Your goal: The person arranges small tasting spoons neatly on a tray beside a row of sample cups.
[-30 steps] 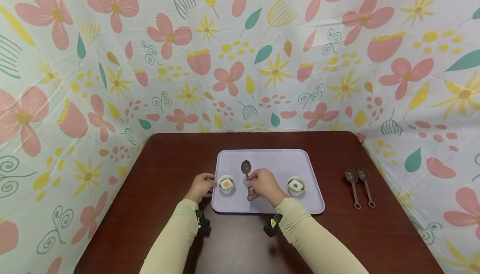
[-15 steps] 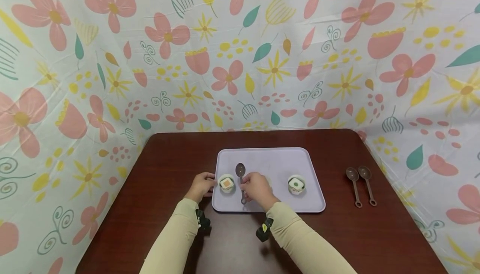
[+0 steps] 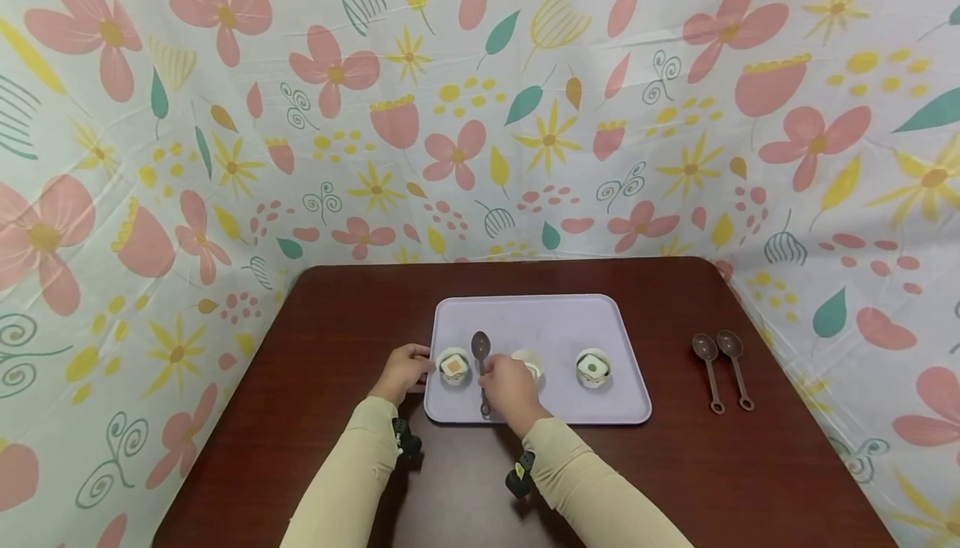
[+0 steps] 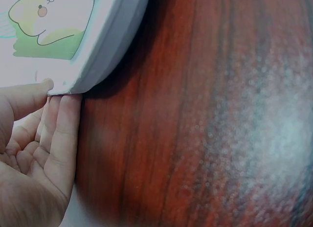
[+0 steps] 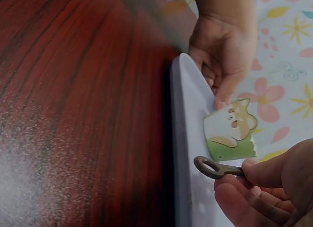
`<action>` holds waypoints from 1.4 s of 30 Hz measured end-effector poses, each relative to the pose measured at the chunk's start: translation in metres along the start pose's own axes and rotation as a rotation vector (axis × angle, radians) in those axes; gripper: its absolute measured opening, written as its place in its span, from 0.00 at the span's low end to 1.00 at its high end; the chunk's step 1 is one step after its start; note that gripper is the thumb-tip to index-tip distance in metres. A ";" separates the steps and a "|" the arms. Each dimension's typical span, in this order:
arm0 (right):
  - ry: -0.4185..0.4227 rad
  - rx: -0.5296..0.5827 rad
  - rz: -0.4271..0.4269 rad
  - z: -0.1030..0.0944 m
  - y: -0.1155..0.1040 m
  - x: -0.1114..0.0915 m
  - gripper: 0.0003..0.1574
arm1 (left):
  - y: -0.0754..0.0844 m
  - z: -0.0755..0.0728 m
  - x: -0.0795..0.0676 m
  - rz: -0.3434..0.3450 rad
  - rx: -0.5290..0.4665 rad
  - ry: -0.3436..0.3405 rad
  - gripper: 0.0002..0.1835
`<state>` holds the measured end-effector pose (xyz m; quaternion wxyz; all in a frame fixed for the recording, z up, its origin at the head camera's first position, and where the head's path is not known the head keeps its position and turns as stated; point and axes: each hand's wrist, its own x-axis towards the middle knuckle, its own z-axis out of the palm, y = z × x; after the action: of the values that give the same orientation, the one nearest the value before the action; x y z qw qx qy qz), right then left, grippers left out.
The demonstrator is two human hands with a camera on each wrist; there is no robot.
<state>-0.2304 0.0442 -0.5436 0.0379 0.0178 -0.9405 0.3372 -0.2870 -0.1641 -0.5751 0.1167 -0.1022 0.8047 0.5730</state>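
Observation:
My left hand (image 3: 403,375) grips the left rim of the pale lilac tray (image 3: 558,319), thumb on top and fingers under it in the left wrist view. With thumb and fingers, my right hand (image 3: 512,390) pinches the handle of a brown spoon (image 3: 481,346) over the tray. The bowl of the spoon points away from me, and its ringed handle end shows in the right wrist view. Just left of the spoon stands a small cup (image 3: 453,379) printed with a cartoon animal, holding a white piece topped with an orange square. A middle cup (image 3: 531,362) is partly hidden behind my right hand.
A third cup (image 3: 593,378), with a green-dotted white piece, stands on the tray's right side. Two more brown spoons (image 3: 705,348) lie side by side at the right of the dark wooden table (image 3: 360,298). A flowered cloth (image 3: 480,156) hangs behind.
My right hand has moved left with the spoon, closer to the left cup, and part of the middle cup has come into view. The left hand stays at the tray's rim.

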 end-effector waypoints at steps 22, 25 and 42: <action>-0.058 -0.090 0.032 0.012 0.003 0.002 0.07 | 0.000 -0.001 0.000 -0.008 -0.021 -0.001 0.18; -0.063 -0.085 0.042 0.014 0.004 0.002 0.07 | 0.001 -0.001 -0.001 -0.006 -0.016 0.002 0.18; -0.028 -0.158 0.017 0.017 0.003 0.002 0.08 | 0.000 0.000 0.002 -0.010 -0.003 0.012 0.18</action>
<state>-0.2338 0.0357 -0.5582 0.0231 0.0117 -0.9648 0.2618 -0.2889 -0.1641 -0.5762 0.1146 -0.1097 0.8039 0.5732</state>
